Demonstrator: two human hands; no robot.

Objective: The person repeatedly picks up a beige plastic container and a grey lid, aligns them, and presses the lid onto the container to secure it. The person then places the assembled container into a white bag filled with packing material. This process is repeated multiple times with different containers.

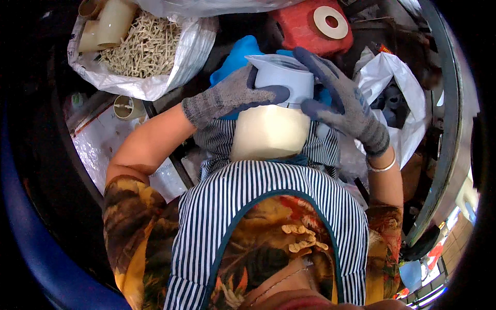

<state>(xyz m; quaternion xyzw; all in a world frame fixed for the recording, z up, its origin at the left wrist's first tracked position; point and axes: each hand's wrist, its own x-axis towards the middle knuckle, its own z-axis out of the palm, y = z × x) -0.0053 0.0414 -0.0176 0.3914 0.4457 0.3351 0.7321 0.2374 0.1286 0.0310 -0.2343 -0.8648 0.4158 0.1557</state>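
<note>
L hand pinching grey spouted pc, thumb across front | R hand spread, curved at its R side | pc btwn hands, atop cream vessel | stick sack beyond L hand

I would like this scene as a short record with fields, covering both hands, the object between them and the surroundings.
Left hand: gloved, thumb across the front of the spouted piece
Right hand: gloved, fingers spread at its right side; firmness of contact unclear
Object: pale blue-grey spouted piece above a cream body
Upper left: white sack, small beige pieces inside
Right: white bag
</note>
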